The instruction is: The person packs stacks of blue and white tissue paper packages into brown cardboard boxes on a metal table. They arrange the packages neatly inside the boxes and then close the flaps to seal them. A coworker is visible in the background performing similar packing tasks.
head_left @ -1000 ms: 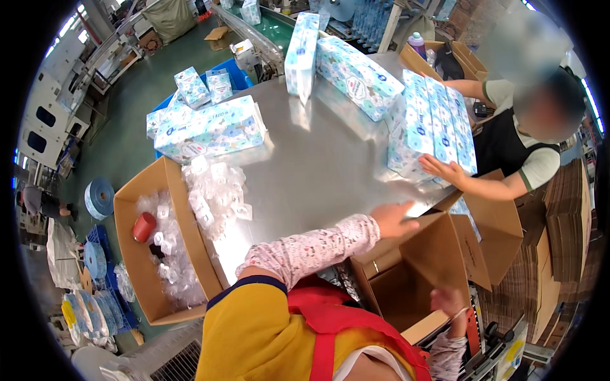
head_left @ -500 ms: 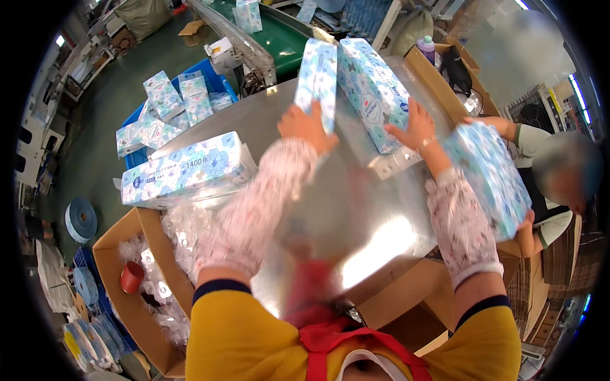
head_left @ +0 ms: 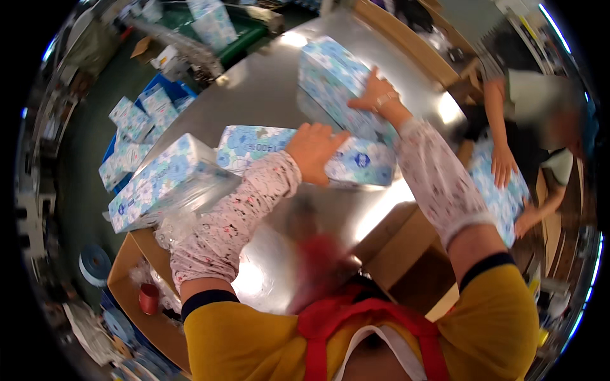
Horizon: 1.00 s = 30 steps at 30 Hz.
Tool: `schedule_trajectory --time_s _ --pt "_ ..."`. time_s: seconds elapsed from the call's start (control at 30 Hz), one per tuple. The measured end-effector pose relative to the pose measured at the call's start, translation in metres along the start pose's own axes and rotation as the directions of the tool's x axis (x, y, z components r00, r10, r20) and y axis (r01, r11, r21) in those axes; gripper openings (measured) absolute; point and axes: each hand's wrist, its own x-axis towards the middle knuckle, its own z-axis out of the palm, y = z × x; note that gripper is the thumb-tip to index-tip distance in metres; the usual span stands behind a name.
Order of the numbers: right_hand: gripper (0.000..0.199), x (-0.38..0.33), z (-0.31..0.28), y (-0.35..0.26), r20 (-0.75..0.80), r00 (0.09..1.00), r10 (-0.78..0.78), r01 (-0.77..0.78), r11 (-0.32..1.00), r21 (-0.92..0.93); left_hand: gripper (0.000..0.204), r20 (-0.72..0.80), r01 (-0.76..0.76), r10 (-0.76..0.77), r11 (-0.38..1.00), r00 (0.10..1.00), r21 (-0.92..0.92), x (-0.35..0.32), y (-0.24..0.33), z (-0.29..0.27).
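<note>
A long tissue pack with a blue-and-white floral print (head_left: 254, 143) lies crosswise on the metal table. My left hand (head_left: 316, 151) is closed over the middle of it, thumb pointing right. Behind it sits a second floral tissue pack (head_left: 333, 76), slanting away to the upper left. My right hand (head_left: 378, 98) rests against this pack's right side, thumb and fingers spread. The crosswise pack's right end lies just below the second pack's near end. To the left, a third tissue pack (head_left: 162, 181) in loose clear film lies beside my left forearm.
A blue bin (head_left: 162, 82) of smaller floral packs stands at the left, near a green conveyor (head_left: 244, 39). At the lower left is a cardboard box (head_left: 127, 279) with clear film and a red roll (head_left: 149, 298). A co-worker at the right handles another floral pack (head_left: 502, 184).
My left hand has drawn its pack nearer and turned it from lengthwise to crosswise. My right hand has moved farther along the other pack. The co-worker's pack has been lowered.
</note>
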Motion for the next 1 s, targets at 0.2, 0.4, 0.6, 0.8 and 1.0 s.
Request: schedule_trajectory --time_s 0.2,0.4,0.6,0.8,1.0 --pt "0.065 -0.03 -0.049 0.136 -0.325 0.928 -0.184 0.304 0.875 0.375 0.079 -0.485 -0.156 -0.186 0.798 0.854 -0.582 -0.034 0.069 -0.054" --pt "0.05 -0.259 -0.147 0.301 -0.675 0.731 0.102 0.591 0.399 0.701 0.039 -0.753 -0.495 -0.009 0.749 0.658 -0.441 -0.038 0.162 -0.057" --pt "0.034 -0.444 -0.178 0.371 -0.784 0.355 0.51 0.459 0.635 0.621 0.067 -0.474 -0.613 0.389 0.504 0.79 -0.608 0.062 0.373 0.022" --pt "0.041 -0.517 -0.06 0.379 -0.635 0.655 0.41 0.267 0.661 0.701 0.062 0.288 -0.509 0.522 0.852 0.803 -0.126 0.019 0.394 0.22" --pt "0.073 -0.469 0.094 0.34 -0.342 0.936 0.085 0.067 0.909 0.411 0.039 0.36 -0.353 0.367 0.929 0.857 -0.107 -0.001 0.365 0.422"
